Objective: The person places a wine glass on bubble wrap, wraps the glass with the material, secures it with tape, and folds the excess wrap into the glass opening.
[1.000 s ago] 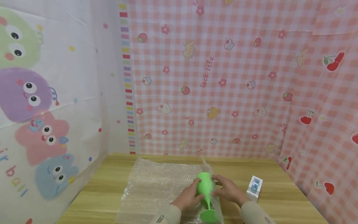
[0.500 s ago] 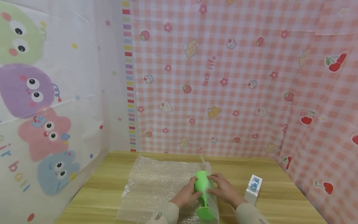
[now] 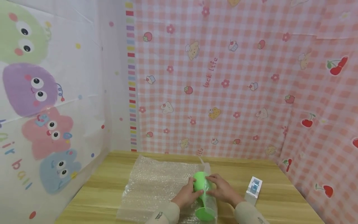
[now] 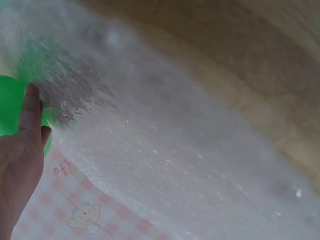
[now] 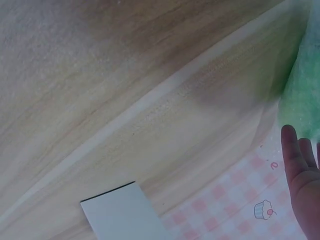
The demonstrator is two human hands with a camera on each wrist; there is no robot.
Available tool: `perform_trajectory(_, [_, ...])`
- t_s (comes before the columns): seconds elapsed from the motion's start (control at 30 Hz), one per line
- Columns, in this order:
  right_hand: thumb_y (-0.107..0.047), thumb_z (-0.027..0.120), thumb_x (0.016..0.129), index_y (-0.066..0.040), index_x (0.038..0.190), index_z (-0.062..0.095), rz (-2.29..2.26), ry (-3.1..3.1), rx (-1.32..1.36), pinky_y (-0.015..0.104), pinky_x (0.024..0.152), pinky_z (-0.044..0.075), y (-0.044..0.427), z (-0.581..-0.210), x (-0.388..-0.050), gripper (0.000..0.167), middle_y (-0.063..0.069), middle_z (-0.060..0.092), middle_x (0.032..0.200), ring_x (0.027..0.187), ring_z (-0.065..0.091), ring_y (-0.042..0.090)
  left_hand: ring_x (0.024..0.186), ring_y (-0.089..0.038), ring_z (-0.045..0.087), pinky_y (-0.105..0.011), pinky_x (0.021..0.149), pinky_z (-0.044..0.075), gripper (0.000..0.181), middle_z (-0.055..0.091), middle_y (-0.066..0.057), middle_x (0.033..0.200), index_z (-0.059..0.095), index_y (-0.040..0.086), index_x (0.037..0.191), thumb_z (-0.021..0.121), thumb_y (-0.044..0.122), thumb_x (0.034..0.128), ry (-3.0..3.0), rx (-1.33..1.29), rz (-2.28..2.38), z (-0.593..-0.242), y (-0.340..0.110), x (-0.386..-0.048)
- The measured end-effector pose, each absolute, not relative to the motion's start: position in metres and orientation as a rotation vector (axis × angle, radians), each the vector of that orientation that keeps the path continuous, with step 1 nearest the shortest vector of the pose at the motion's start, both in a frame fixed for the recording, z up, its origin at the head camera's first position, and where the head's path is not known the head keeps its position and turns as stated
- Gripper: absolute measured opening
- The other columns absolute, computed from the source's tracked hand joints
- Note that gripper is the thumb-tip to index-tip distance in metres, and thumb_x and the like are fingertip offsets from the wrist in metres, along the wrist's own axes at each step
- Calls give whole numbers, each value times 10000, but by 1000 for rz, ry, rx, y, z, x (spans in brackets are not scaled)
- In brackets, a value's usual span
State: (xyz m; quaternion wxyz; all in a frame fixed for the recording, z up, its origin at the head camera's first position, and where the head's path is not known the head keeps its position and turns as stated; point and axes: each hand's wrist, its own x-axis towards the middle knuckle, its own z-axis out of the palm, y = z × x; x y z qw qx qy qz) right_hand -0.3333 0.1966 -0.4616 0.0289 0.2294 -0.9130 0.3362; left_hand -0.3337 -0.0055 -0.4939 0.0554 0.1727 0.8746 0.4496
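- Wrapping looks only begun: the green goblet (image 3: 199,183) lies on its side over the right end of the bubble wrap (image 3: 156,180), cup far, foot near.
- Done so far, by the look of it: the sheet's right edge is folded up over the goblet's right side, and the green shows hazily through it. The goblet's left side is bare.
- Left to do, as I judge it: most of the sheet lies flat to the left, not yet round the goblet, and nothing visible fastens it.
- The left hand (image 3: 186,194) has its fingers bent round the cup's bare left side, thumb toward the stem.
- The right hand (image 3: 224,191) has its fingers and thumb parted and bent, holding the folded wrap against the cup.
- The surface (image 3: 92,190) is wood-grained in yellowish brown. A white box (image 3: 253,190) with a blue patch on top stands to the right, apart from the wrap.
- Pink checked cloth (image 3: 246,65) hangs at the far side and right; white cloth (image 3: 93,77) with cartoon figures hangs at left.
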Motion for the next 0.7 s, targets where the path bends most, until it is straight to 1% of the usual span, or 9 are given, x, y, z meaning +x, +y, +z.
perform_trajectory(0.07, [-161,815,794,37,1331,571,1066,-2807,710,642,990,413,198,-462,-333,623,203,530,1308,1195,508,463,1112,-390,607,-556,965,475,551,610,-264,1182,374,50,1339,609,396,979,2654,523,1364,-494,-5,-333])
perform_trajectory(0.17, [-176,823,793,23,1332,565,1102,-2791,695,632,968,437,199,-465,-332,630,197,548,1304,1177,524,456,1098,-383,611,-560,961,476,530,619,-250,1166,381,45,1339,607,366,984,2653,511,1366,-494,-3,-332])
perform_trajectory(0.23, [-191,827,796,13,1316,567,1120,-2788,672,624,949,454,200,-466,-331,616,198,558,1301,1165,535,454,1098,-381,610,-565,960,475,537,619,-236,1167,383,48,1346,604,376,984,2655,488,1358,-493,-2,-330])
perform_trajectory(0.33, [-227,822,814,6,1291,571,1142,-2781,651,624,937,461,200,-469,-331,586,201,562,1300,1160,538,455,1063,-373,616,-566,938,485,599,621,-218,1134,377,38,1361,603,433,973,2652,457,1374,-491,0,-329])
perform_trajectory(0.47, [-267,820,813,6,1266,593,1112,-2763,702,631,969,434,197,-471,-333,575,194,565,1293,1172,532,450,1056,-387,609,-576,937,480,651,610,-232,1108,353,1,1360,630,433,960,2656,461,1426,-490,-2,-326])
perform_trajectory(0.53, [-251,824,806,13,1266,598,1082,-2748,752,633,989,418,195,-470,-334,577,201,558,1300,1186,524,455,1025,-360,612,-563,922,489,618,607,-207,1076,352,4,1338,636,405,963,2646,460,1455,-491,-3,-325])
perform_trajectory(0.6, [-219,826,797,20,1278,594,1045,-2748,785,637,1004,404,194,-468,-335,585,215,540,1318,1207,509,464,1028,-337,608,-552,924,491,576,599,-187,1080,353,14,1318,625,388,974,2626,449,1474,-493,-4,-326])
perform_trajectory(0.7, [-196,828,792,20,1296,594,1048,-2748,786,662,1010,380,194,-467,-334,596,265,485,1360,1236,467,503,1017,-314,610,-540,911,499,528,603,-164,1070,367,28,1288,608,386,984,2606,442,1510,-498,-4,-328])
